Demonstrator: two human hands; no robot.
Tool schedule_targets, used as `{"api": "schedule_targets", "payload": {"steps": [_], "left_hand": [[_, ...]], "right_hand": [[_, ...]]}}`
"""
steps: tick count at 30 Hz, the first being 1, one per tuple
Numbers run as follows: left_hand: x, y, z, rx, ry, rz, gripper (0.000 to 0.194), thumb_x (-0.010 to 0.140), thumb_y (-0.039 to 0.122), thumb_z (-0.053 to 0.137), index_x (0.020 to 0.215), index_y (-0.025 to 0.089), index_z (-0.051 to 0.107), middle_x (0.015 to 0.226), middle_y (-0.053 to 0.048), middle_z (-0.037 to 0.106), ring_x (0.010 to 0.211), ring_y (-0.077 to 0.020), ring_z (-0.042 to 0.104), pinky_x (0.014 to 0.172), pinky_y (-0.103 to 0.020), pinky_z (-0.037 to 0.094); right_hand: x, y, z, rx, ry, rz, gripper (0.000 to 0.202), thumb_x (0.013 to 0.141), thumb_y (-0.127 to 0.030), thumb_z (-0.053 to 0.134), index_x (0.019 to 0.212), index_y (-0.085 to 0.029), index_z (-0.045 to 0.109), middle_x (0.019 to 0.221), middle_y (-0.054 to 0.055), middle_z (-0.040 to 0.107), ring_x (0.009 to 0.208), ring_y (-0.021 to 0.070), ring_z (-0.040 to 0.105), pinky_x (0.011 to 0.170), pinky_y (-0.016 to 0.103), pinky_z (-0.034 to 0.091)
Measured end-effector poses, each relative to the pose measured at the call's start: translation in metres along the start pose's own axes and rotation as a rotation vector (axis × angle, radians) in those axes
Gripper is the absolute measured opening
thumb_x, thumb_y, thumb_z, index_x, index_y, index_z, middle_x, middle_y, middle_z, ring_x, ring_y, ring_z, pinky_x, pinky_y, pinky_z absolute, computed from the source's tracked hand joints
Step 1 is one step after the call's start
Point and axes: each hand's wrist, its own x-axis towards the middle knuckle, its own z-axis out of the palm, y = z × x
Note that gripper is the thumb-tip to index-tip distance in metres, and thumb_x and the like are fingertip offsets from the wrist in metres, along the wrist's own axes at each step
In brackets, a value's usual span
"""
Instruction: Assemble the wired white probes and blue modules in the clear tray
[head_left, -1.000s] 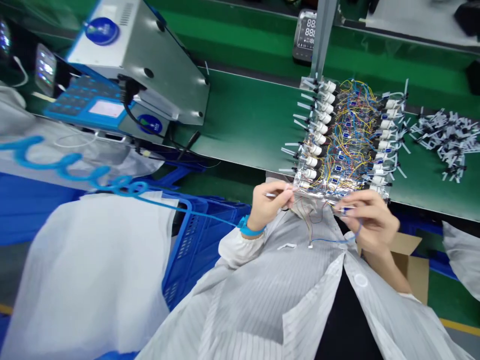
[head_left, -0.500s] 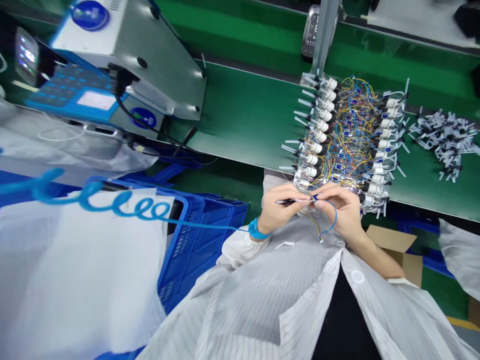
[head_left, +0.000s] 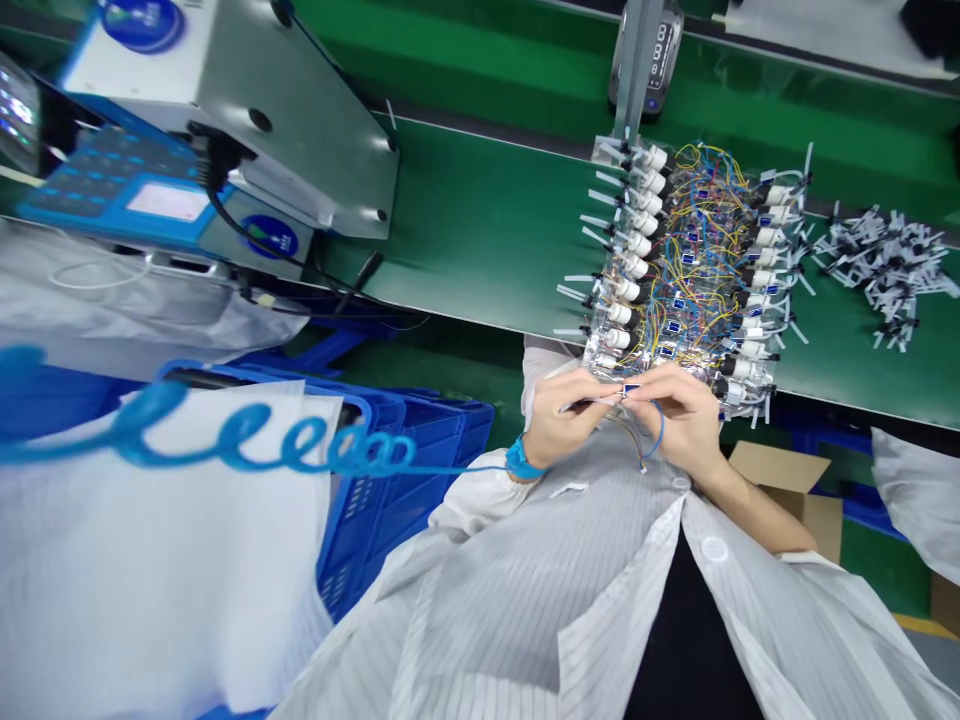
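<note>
My left hand [head_left: 566, 415], with a blue wrist strap [head_left: 521, 458], pinches a thin pale strip with a dark part, close to a small blue circuit board [head_left: 631, 391]. Fingers of my right hand [head_left: 679, 415] are closed on that board from the other side. Blue and yellow wires [head_left: 637, 440] hang below the board to a small white connector [head_left: 643, 468]. Just beyond my hands, a tray [head_left: 600, 350] holds rows of white cylindrical parts [head_left: 634, 265] with tangled coloured wires and small blue boards. My fingers partly hide the board.
A pile of black-and-white strips [head_left: 889, 265] lies on the green bench [head_left: 480, 230] at right. A grey-and-blue machine [head_left: 300, 120] stands left. Blue crates [head_left: 405, 490], white sheets [head_left: 172, 560] and a coiled blue cord [head_left: 300, 445] are at lower left. An open cardboard box [head_left: 780, 470] is below right.
The view has shifted slightly, moving the machine left and the bench items up. The coiled cord has swung right. Both hands keep their pinches, and the small board sits a little flatter between them.
</note>
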Motion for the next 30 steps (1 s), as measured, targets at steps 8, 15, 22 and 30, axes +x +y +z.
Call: {"api": "schedule_targets", "payload": {"steps": [8, 15, 22, 30], "left_hand": [[0.0, -0.005, 0.005, -0.061, 0.014, -0.028, 0.006, 0.09, 0.026, 0.086, 0.091, 0.02, 0.085, 0.078, -0.005, 0.081, 0.063, -0.0136, 0.071, 0.057, -0.024, 0.054], [-0.005, -0.005, 0.009, -0.089, -0.034, 0.004, 0.004, 0.093, 0.022, 0.082, 0.096, 0.021, 0.084, 0.064, 0.0, 0.072, 0.055, -0.0102, 0.065, 0.054, -0.022, 0.049], [-0.006, -0.011, -0.002, -0.057, -0.106, -0.009, 0.005, 0.093, 0.02, 0.081, 0.097, 0.021, 0.084, 0.068, -0.001, 0.075, 0.056, -0.0112, 0.067, 0.054, -0.022, 0.05], [-0.02, -0.01, -0.001, -0.11, -0.066, -0.085, 0.003, 0.091, 0.018, 0.084, 0.092, 0.02, 0.082, 0.063, 0.001, 0.073, 0.055, -0.0109, 0.067, 0.056, -0.022, 0.052]], "right_hand": [[-0.01, -0.002, -0.002, 0.04, 0.079, -0.045, 0.01, 0.089, -0.021, 0.086, 0.095, -0.029, 0.083, 0.096, 0.004, 0.082, 0.085, 0.0196, 0.077, 0.074, 0.035, 0.064], [-0.013, 0.005, -0.005, 0.109, 0.034, -0.012, 0.009, 0.088, -0.023, 0.088, 0.093, -0.029, 0.084, 0.094, 0.004, 0.081, 0.084, 0.0185, 0.077, 0.074, 0.033, 0.064], [-0.011, 0.015, -0.009, 0.087, -0.055, 0.076, 0.006, 0.089, -0.033, 0.089, 0.09, -0.029, 0.084, 0.092, 0.005, 0.081, 0.084, 0.019, 0.076, 0.076, 0.035, 0.063], [-0.023, 0.021, 0.004, 0.13, -0.033, 0.152, 0.02, 0.086, -0.041, 0.091, 0.082, -0.024, 0.08, 0.086, 0.005, 0.08, 0.08, 0.0189, 0.075, 0.072, 0.033, 0.063]]}}
